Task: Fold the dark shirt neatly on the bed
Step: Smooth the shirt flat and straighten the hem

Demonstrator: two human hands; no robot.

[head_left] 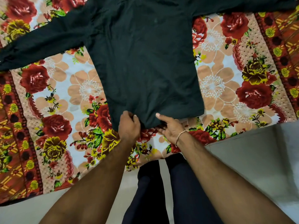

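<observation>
A floral bedsheet [53,120] covers the bed above a pale floor [258,159].

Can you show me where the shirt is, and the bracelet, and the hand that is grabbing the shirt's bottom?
Shirt [145,62], head view, middle of its back panel.
Bracelet [180,137], head view, the thin band round the right wrist.
Left hand [128,124], head view, back of the hand gripping the hem.

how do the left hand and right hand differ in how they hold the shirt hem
The left hand is curled knuckles-up, bunching the dark shirt hem; the right hand is turned palm-up, thumb on top and fingers under the cloth. The right wrist wears a thin bracelet; the left wrist is bare. Both grip the near hem close together.
</observation>
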